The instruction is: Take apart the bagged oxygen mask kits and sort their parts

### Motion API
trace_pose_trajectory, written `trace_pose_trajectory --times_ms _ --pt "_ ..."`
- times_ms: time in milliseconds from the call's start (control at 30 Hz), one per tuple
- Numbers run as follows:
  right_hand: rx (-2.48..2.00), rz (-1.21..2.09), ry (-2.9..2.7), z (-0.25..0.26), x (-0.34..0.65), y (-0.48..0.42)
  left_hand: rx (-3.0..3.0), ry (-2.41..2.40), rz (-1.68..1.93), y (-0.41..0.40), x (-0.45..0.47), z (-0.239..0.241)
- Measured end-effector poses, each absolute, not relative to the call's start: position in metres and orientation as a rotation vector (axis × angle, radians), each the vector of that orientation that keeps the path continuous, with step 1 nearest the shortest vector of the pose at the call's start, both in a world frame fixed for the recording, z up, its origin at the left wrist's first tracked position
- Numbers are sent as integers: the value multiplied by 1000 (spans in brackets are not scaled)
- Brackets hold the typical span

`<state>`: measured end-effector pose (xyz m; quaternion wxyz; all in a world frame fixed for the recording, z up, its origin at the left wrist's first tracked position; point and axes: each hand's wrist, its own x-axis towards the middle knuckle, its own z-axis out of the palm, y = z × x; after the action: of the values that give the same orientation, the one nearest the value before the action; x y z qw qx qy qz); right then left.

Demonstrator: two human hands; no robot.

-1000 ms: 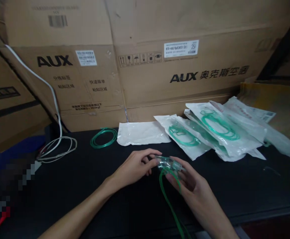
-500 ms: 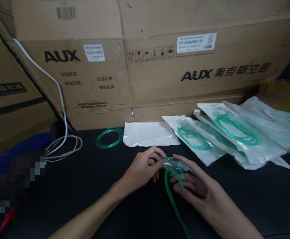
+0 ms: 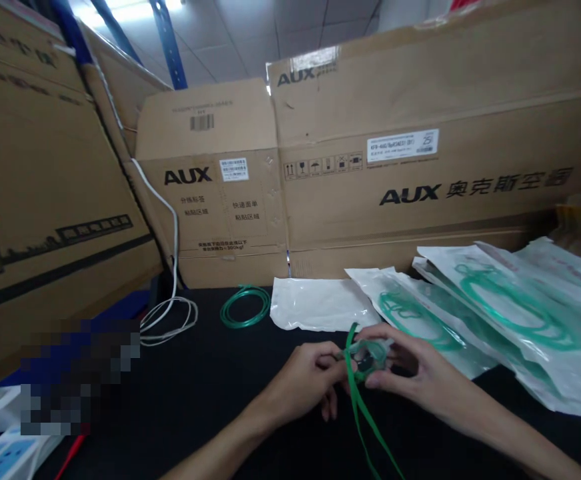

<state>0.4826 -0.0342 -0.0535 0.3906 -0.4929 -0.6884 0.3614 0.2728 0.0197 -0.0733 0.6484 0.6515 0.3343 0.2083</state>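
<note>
Both my hands meet over the black table (image 3: 210,393). Between them is a small clear plastic mask piece (image 3: 370,352) with a green strap (image 3: 363,413) hanging down toward me. My left hand (image 3: 308,380) pinches the piece at its left side. My right hand (image 3: 418,375) wraps its fingers round it from the right. Just behind my hands lies an empty white pouch (image 3: 320,303), and left of that a loose coil of green tubing (image 3: 244,307).
Several sealed pouches with green tubing (image 3: 500,307) are piled at the right. Large AUX cardboard boxes (image 3: 420,180) wall the back and left. A white cable (image 3: 168,313) coils at the left. A blurred patch covers the lower left.
The view has tilted up, showing box tops and ceiling. My hands have turned the clear piece, and the green strap now loops over it.
</note>
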Motion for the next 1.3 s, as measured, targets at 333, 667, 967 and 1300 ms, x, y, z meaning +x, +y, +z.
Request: trace_pose_trajectory --times_ms 333,667,967,1300 --pt "-1278 553 -1846 -69 494 -33 1577 749 659 28 265 -70" --pt "-1249 648 -1927 -61 486 -37 1567 645 624 23 266 -61" --pt "-1158 836 -1814 -64 486 -35 1649 802 632 29 268 -69" --pt "-1128 900 -1695 -68 482 -36 1948 905 656 23 268 -69"
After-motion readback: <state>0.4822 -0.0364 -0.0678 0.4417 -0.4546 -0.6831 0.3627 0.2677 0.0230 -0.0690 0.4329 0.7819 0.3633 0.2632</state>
